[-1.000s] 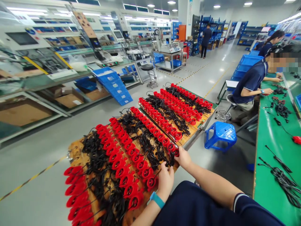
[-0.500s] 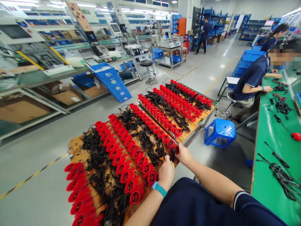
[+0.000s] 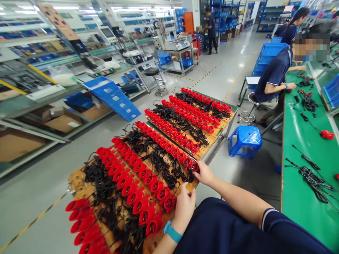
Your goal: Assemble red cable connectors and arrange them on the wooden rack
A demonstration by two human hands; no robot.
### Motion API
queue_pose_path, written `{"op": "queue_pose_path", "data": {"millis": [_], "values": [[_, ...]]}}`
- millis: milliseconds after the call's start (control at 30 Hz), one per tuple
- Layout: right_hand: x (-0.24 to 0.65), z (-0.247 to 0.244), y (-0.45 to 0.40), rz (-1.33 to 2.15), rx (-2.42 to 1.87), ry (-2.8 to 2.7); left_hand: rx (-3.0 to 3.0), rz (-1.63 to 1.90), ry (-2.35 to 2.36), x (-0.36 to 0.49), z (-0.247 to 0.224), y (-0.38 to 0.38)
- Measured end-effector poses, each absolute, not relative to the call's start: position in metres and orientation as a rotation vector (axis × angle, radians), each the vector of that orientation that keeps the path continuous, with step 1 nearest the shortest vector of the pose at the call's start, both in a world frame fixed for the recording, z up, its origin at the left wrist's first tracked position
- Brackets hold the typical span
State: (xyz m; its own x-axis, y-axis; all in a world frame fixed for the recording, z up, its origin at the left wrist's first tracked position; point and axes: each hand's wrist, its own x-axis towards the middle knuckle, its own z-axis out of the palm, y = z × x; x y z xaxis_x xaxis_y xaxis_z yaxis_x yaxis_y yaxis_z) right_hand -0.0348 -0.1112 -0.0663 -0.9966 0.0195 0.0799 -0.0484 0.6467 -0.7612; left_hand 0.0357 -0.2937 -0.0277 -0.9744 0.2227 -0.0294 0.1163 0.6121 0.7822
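Red part point(image 3: 194, 166) is sitting at a row's end on the wooden board point(image 3: 77, 178). The right hand point(image 3: 206, 174) is touching it, maybe holding; I can't tell. The left hand point(image 3: 185, 204) is showing fingers apart nearby. Many rows are looking full; what's left isn't showing.

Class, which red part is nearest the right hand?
On the near board, the red part at the gap-side row's near end: the right hand touches it.

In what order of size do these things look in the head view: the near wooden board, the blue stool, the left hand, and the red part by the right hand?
1. Near wooden board, clearly largest.
2. Blue stool and left hand: not ranked, they look similar.
3. Red part by the right hand, smallest.
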Motion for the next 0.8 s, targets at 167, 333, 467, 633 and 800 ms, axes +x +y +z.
{"op": "queue_pose_path", "data": {"millis": [167, 333, 467, 633, 800], "values": [[-0.040, -0.068, -0.109, 1.330, 0.010, -2.806, 0.273, 1.304, 2.642, 0.043, -0.033, -0.299], [-0.027, -0.071, -0.103, 1.381, -0.001, -2.740, 0.218, 1.327, 2.563, 0.044, -0.043, -0.301], [0.013, -0.087, -0.076, 1.428, -0.126, -2.684, 0.139, 1.333, 2.416, 0.046, -0.045, -0.300], [0.110, -0.117, -0.020, 1.442, -0.499, -2.666, 0.110, 1.260, 2.240, 0.051, -0.054, -0.307], [0.221, -0.164, 0.018, 1.443, -0.950, -2.569, 0.057, 1.219, 2.194, 0.051, -0.064, -0.311]]}}
